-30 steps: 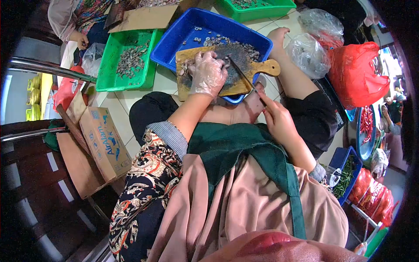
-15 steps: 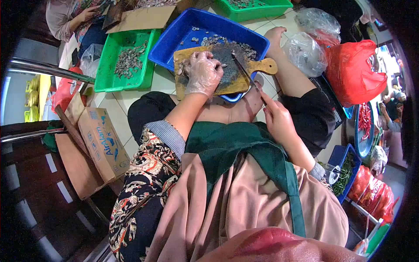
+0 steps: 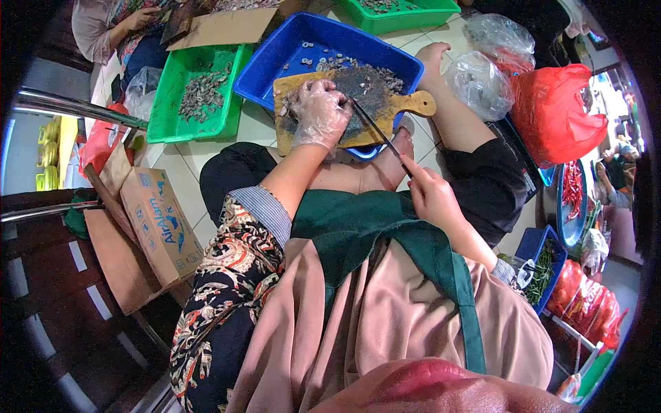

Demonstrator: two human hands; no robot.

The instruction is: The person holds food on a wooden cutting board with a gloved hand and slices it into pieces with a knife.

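Note:
My left hand (image 3: 321,115), in a clear plastic glove, is closed with curled fingers on the left part of a wooden cutting board (image 3: 403,104). What it grips is mostly hidden; small greyish pieces show beside it. The knife (image 3: 375,131) is in my right hand (image 3: 430,193), its fingers wrapped round the handle. Its blade slants up and left across the board, with the tip close to my left fingertips. The board, dark-stained in the middle, lies over the near side of a blue basin (image 3: 265,72) containing small cut pieces. Some bits lie on the board.
Green trays (image 3: 235,103) with more pieces stand at the left and top. A cardboard box (image 3: 162,224) lies left; red (image 3: 558,113) and clear bags (image 3: 482,86) sit right. Red and green chillies are farther right. Another person's hand (image 3: 141,18) shows at the upper left.
The knife tip has shifted left and down towards my left fingertips, and my right hand has lowered slightly. Small bits now lie on the board's dark area. The other person's hand has risen.

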